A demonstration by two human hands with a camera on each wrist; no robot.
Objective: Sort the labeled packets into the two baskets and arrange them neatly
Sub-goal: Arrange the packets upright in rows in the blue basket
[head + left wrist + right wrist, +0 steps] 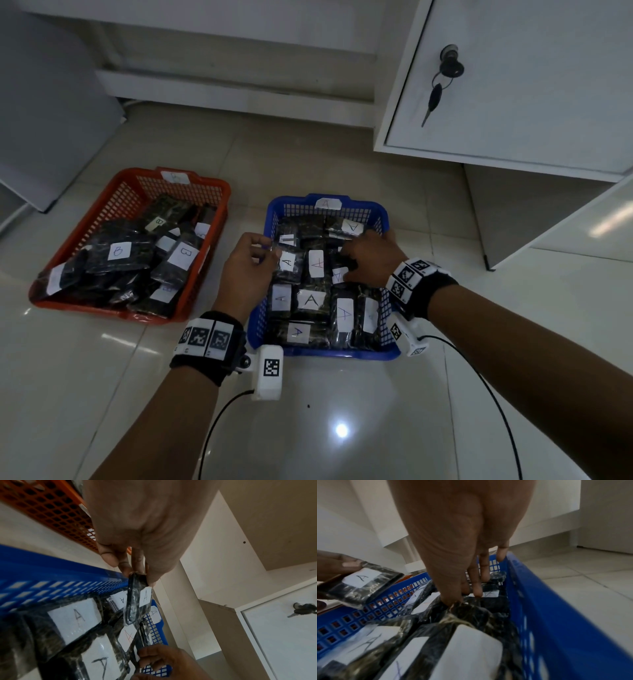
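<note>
We take the blue basket point(327, 354) as our landmark; it stands on the tiled floor point(102, 377), and its far wall carries a paper tag with the letter A. Inside it the dark A packets point(311, 300) lie flat in rows, with their white labels up. Our left hand point(245, 270) is at the left rim of this basket, and its fingers point(109, 559) pinch 1 held packet point(137, 599) by its upper edge, so that it hangs raised above the rows, label A visible. Our right hand point(371, 262) reaches into the far right part of the basket; its fingers point(477, 589) point down and touch the packets there, and the thumb and 1 finger seem to nip a wrinkled wrapper, but we cannot tell this surely. To the left of the blue basket stands the red basket point(68, 246), filled with B packets point(120, 251) lying in a loose pile.
</note>
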